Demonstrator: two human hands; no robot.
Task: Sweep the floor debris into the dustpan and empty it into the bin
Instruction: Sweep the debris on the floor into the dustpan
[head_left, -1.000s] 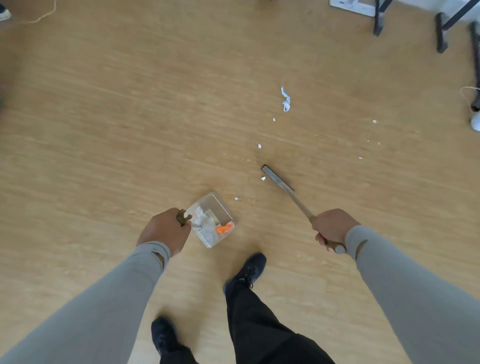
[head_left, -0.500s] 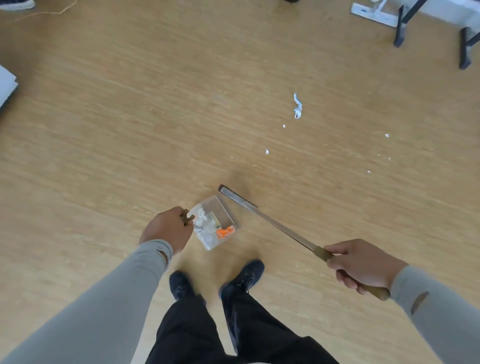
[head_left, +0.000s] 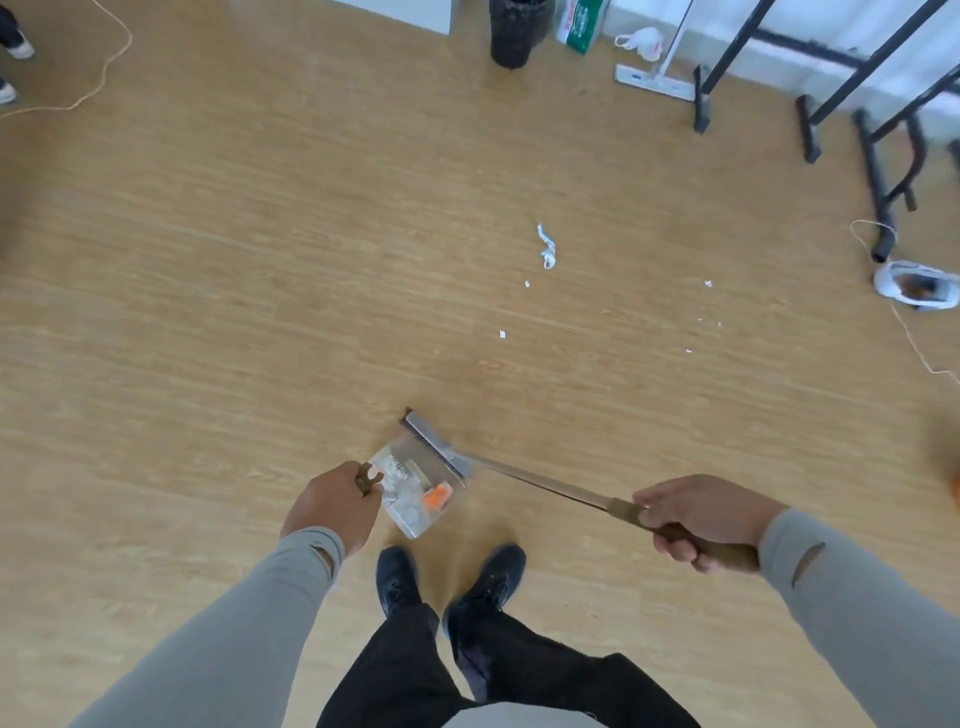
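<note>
My left hand (head_left: 332, 506) grips the brown handle of a clear dustpan (head_left: 415, 525) that sits on the wood floor in front of my feet. White scraps and an orange piece (head_left: 435, 500) lie inside it. My right hand (head_left: 701, 522) grips the brown handle of a long broom (head_left: 545, 483). The broom's grey head (head_left: 436, 448) rests across the dustpan's open mouth. A crumpled white paper strip (head_left: 546, 246) and several small white bits (head_left: 502, 333) lie on the floor farther out. A dark bin (head_left: 515, 32) stands at the far wall.
Black metal table legs (head_left: 810, 109) stand at the upper right, with a white flat mop (head_left: 655, 79) and a green-and-white box (head_left: 581, 23) beside them. A white shoe (head_left: 917, 291) and a thin cord (head_left: 919, 348) lie at the right edge. Another cord (head_left: 104, 67) curls at upper left.
The broom head has swept back toward me, from out on the floor to the dustpan's mouth. My right hand pulled back to the right. The view has tilted up, showing the bin.
</note>
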